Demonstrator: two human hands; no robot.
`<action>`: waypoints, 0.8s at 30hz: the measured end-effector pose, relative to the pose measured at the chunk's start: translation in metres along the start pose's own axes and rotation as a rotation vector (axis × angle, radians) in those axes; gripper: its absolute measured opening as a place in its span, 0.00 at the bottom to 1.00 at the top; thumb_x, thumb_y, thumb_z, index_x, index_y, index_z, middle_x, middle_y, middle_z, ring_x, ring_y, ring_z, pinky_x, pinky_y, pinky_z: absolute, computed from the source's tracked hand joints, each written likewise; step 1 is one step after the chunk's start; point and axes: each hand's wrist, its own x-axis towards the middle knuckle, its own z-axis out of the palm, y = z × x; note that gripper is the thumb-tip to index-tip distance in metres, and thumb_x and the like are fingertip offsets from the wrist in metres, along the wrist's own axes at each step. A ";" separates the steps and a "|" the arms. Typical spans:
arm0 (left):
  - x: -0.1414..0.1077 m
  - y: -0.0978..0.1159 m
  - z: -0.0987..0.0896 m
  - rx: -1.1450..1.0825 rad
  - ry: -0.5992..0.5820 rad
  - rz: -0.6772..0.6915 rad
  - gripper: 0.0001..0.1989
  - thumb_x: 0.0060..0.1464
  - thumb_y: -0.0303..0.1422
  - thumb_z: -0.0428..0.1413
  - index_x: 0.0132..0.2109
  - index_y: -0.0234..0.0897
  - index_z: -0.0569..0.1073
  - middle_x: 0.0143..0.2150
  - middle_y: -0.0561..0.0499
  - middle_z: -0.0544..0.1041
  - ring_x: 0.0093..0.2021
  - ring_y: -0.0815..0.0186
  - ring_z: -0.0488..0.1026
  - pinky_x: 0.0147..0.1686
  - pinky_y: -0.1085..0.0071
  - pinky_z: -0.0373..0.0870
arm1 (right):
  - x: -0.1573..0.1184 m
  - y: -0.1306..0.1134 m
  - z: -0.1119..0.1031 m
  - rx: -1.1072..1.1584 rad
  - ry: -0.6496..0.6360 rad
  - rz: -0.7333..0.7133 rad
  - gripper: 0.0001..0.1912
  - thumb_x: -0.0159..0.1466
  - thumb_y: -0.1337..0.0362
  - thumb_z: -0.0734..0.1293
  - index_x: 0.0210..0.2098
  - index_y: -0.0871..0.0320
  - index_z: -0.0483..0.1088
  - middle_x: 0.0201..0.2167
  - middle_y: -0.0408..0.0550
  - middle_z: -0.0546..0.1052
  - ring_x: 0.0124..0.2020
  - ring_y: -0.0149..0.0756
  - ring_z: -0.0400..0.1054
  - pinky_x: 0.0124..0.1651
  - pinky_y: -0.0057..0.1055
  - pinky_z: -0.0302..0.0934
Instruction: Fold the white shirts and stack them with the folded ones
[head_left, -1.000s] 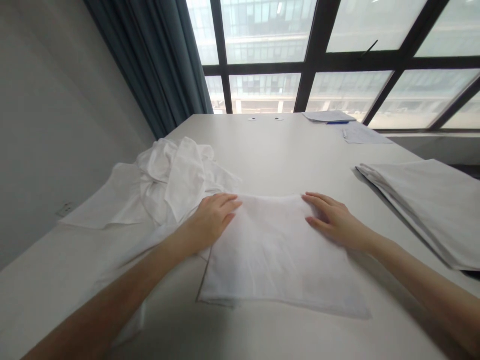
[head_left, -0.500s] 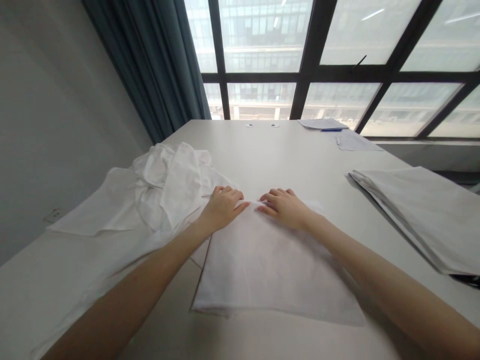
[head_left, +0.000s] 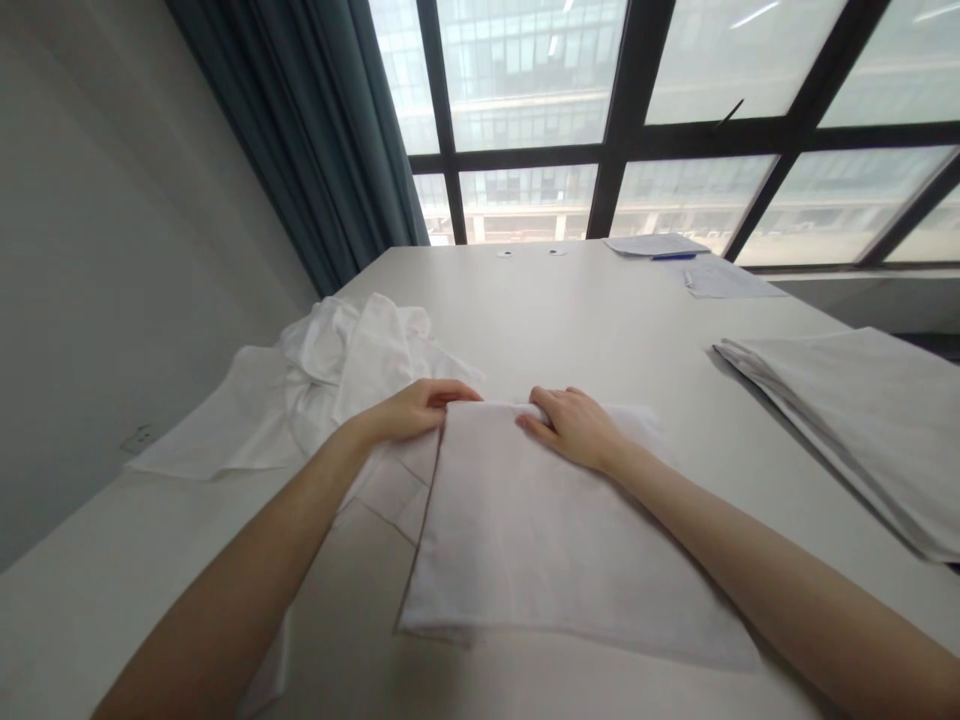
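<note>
A white cloth (head_left: pixel 570 540) lies flat on the table in front of me, its far edge folded over. My left hand (head_left: pixel 427 405) is at the far left corner of this cloth, fingers bent together with their tips behind the edge. On the far edge, right of its middle, my right hand (head_left: pixel 571 425) has its fingers curled over the fold, pinching it with the thumb below. More thin white fabric (head_left: pixel 401 485) spreads out under my left wrist, beside the flat cloth.
A crumpled white fabric heap (head_left: pixel 360 350) is at the left. Folded white cloth (head_left: pixel 855 420) lies on a dark item at the right. Papers (head_left: pixel 652 244) and a blue pen (head_left: pixel 673 257) rest at the table's (head_left: pixel 517 310) far right, near the window.
My left hand has slid left along the edge to the cloth's corner, its fingers now bent behind it. My right hand stays near its place, its fingers more curled over the fold.
</note>
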 end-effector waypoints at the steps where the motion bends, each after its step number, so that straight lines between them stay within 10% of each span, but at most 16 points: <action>1: -0.001 0.001 0.001 0.015 0.003 -0.003 0.23 0.44 0.30 0.57 0.50 0.33 0.75 0.51 0.45 0.79 0.52 0.55 0.75 0.54 0.62 0.69 | 0.000 0.000 -0.001 -0.004 0.004 0.004 0.16 0.72 0.53 0.56 0.39 0.58 0.65 0.34 0.49 0.78 0.36 0.39 0.72 0.42 0.33 0.54; 24: 0.000 0.012 0.004 -0.020 0.102 -0.147 0.16 0.48 0.34 0.53 0.41 0.31 0.79 0.26 0.53 0.74 0.25 0.71 0.69 0.26 0.76 0.67 | 0.002 -0.004 -0.002 0.044 0.004 0.165 0.25 0.72 0.46 0.51 0.32 0.54 0.68 0.26 0.46 0.77 0.30 0.37 0.71 0.31 0.30 0.47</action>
